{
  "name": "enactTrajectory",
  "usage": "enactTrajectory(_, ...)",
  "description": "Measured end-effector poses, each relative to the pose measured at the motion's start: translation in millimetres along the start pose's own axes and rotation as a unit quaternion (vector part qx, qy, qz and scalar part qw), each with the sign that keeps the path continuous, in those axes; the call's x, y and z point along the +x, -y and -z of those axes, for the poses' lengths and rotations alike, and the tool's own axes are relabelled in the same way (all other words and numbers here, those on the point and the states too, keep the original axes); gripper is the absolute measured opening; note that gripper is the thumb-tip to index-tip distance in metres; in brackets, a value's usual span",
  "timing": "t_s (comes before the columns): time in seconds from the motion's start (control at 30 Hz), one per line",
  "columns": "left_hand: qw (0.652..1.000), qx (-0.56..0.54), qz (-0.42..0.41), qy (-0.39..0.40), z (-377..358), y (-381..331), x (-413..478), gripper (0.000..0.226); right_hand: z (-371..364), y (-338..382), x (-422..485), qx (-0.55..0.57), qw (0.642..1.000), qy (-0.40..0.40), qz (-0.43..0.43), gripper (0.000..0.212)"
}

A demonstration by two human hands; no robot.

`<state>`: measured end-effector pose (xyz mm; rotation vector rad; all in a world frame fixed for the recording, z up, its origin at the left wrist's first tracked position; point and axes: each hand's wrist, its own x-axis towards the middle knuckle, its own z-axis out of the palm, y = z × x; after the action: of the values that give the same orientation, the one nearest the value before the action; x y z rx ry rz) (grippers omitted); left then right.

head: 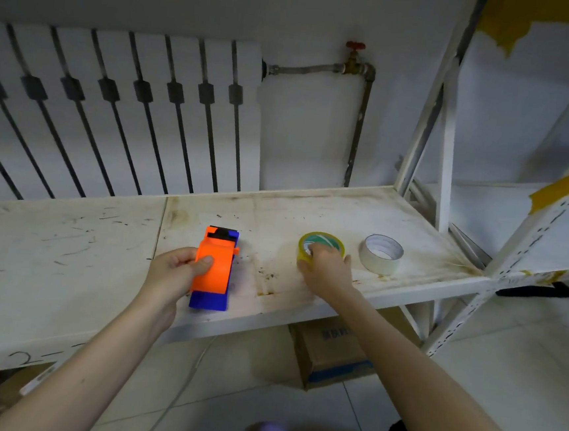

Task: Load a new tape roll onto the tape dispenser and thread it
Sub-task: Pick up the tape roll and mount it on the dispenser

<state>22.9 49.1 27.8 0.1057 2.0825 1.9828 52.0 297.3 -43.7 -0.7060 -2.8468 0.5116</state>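
head view: left hand [177, 267] grip around boxy orange-blue plastic dispenser [212, 267], right hand [326, 267] grip on glossy yellow tape ring [320, 244]

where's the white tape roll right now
In the head view, the white tape roll lies flat on the stained white shelf, far right, just beyond the yellow tape roll under the right hand.

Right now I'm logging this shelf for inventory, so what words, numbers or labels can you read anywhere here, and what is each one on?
"2" followed by a dash, handwritten in dark marker on the front edge of the white shelf board.
Printing on the side of the cardboard box under the shelf: too blurred to read.
Orange and blue tape dispenser, yellow tape roll and white tape roll: no readable text.
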Motion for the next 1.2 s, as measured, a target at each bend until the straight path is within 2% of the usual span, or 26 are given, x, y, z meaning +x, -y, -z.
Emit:
enactTrajectory(0.13,1.0,-0.019,-0.001,-0.005,8,-3,-6,0.017,-10,6,2,0.009,0.999,-0.03,-0.016,0.021)
enactTrajectory(0.3,0.999,-0.044,0.001,-0.018,15,-3,-12,0.015,-10,9,-7,0.018,1.0,0.003,-0.002,0.018)
enactTrajectory(0.43,0.998,-0.064,0.014,-0.024,18,-2,-16,0.014,3,18,-24,0.177,0.984,-0.025,-0.009,0.024)
enactTrajectory(0.5,0.997,-0.071,0.02,-0.029,21,-1,-19,0.013,14,30,-34,0.314,0.948,-0.044,-0.03,0.019)
enactTrajectory(0.6,0.996,-0.083,0.021,-0.037,24,-2,-24,0.011,32,54,-52,0.533,0.841,-0.015,-0.089,0.018)
enactTrajectory(0.73,0.996,-0.075,0.006,-0.051,29,-1,-29,0.008,48,80,-80,0.649,0.752,0.032,-0.109,0.02)
enactTrajectory(0.8,0.996,-0.065,-0.009,-0.053,31,0,-32,0.006,51,93,-92,0.68,0.724,0.056,-0.102,0.017)
enactTrajectory(1.0,0.995,-0.037,-0.081,-0.044,31,0,-39,0.005,49,122,-112,0.691,0.712,0.091,-0.087,0.013)
enactTrajectory(1.2,0.993,-0.011,-0.104,-0.057,32,2,-38,0.022,41,128,-115,0.666,0.737,0.102,-0.055,0.014)
